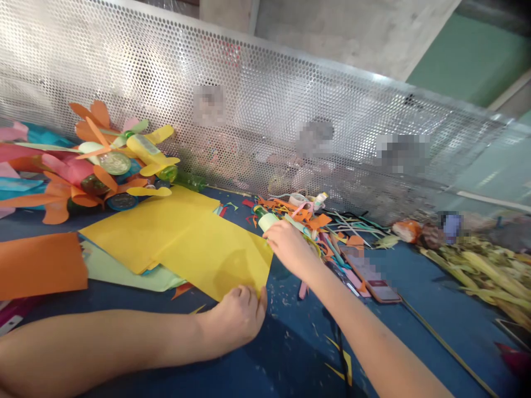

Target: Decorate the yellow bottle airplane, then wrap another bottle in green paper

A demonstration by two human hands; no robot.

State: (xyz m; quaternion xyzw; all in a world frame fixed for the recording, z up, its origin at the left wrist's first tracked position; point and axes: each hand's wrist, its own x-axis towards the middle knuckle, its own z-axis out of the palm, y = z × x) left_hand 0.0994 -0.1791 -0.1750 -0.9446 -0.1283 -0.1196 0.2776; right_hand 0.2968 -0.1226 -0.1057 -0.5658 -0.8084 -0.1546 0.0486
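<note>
My left hand (237,316) rests on the blue table (290,342) with its fingers curled, pinching the near corner of a yellow paper sheet (211,254). Farther back, my right hand (288,243) is closed on the far right corner of the same sheet. It lies beside a pale green roll (267,221) and a heap of coloured paper scraps (315,221).
More yellow, pale green and orange sheets (39,262) lie at the left. Paper flowers on bottles (112,160) stand at the back left against a perforated metal screen (265,110). A phone (375,282) lies to the right of my right arm. Dried husks (481,265) pile at the far right.
</note>
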